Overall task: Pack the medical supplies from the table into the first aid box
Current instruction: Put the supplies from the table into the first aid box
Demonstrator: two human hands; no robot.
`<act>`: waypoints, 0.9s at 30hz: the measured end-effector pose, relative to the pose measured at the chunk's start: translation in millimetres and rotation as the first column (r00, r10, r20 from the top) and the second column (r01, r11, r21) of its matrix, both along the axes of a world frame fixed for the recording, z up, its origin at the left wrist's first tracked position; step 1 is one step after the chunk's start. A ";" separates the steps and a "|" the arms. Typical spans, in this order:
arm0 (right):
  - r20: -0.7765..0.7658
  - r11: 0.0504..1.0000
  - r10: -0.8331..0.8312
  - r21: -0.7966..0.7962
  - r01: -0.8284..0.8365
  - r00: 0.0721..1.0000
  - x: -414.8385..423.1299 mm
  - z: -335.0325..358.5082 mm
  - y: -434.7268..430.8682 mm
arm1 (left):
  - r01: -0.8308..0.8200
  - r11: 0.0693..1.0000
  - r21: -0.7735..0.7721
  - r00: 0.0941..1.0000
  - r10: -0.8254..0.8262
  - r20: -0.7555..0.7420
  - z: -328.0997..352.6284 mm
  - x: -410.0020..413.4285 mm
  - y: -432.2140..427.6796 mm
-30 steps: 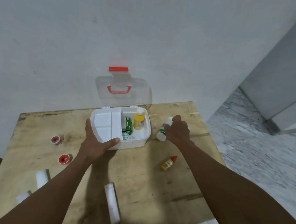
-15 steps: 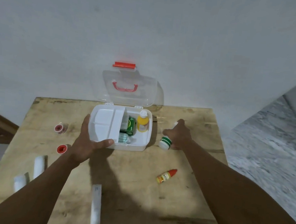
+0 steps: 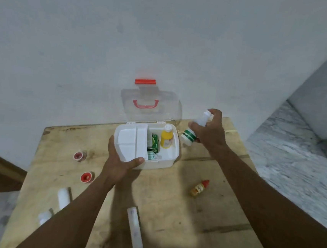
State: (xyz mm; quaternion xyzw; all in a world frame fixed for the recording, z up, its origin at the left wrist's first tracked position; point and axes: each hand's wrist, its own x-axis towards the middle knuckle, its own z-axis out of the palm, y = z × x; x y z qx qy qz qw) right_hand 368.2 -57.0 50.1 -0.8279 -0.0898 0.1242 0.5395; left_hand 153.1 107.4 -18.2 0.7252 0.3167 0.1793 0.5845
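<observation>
Right hand (image 3: pixel 211 131) curled round a white bottle (image 3: pixel 189 134) with a green band, held tilted in the air, cap up and away, base toward the box (image 3: pixel 161 162). The bottle sits just right of the box's right wall, off the table (image 3: pixel 170 214), and the fingers cover its middle. Left hand (image 3: pixel 118 160) grips the box's near-left corner, thumb on the front rim, fingers up the left side. The box stands open at the far edge, its clear lid (image 3: pixel 150 106) upright against the wall. A white tray (image 3: pixel 131 140) fills the left part. In the right part are a yellow bottle (image 3: pixel 166 137), standing, a green carton (image 3: pixel 154 143) and a small striped item (image 3: pixel 151 155) too blurred to name. On the table, right of the box, lies a red-capped dropper (image 3: pixel 199 188). To the left are two red rolls (image 3: pixel 79 155) (image 3: pixel 87 177). Nearer are a white roll (image 3: pixel 63 197), a second one (image 3: pixel 44 217) partly behind the left forearm, and a long white tube (image 3: pixel 135 230). Labels unreadable.
</observation>
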 end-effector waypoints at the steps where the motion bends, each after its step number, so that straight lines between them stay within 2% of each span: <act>1: 0.032 1.000 0.004 0.019 -0.005 0.999 -8.8 4.9 3.2 | -0.002 1.000 -0.011 1.000 0.002 -0.005 -1.0 -0.8 1.0; 7: 0.316 0.984 0.179 -0.079 -0.162 0.932 -63.0 4.0 22.6 | -0.001 0.999 -0.034 1.000 0.001 0.006 -3.5 -2.4 2.6; 11: 0.416 0.941 0.293 -0.286 -0.182 0.861 -69.9 -23.9 35.3 | 0.002 1.000 -0.012 0.999 -0.001 0.036 -6.8 -0.8 2.8; 13: 0.462 0.907 0.328 -0.397 -0.138 0.824 -70.5 -37.2 34.4 | 0.004 1.000 0.005 0.999 -0.004 0.049 -8.4 -0.3 4.0; 15: 0.478 0.880 0.348 -0.463 -0.106 0.806 -70.8 -47.6 31.3 | 0.019 1.000 0.023 0.998 -0.021 0.066 -10.6 0.3 6.0; 18: 0.484 0.881 0.370 -0.455 -0.133 0.793 -70.7 -57.2 30.8 | 0.020 0.999 0.030 0.997 -0.022 0.069 -11.2 0.4 6.5; 23: 0.528 0.840 0.432 -0.531 -0.113 0.731 -62.2 -63.0 37.1 | -0.003 0.999 0.039 0.999 0.002 0.037 -13.4 1.9 8.3; 27: 0.508 0.814 0.443 -0.574 -0.093 0.738 -61.3 -64.3 38.2 | -0.003 0.999 0.050 1.000 0.002 0.020 -13.7 4.1 8.1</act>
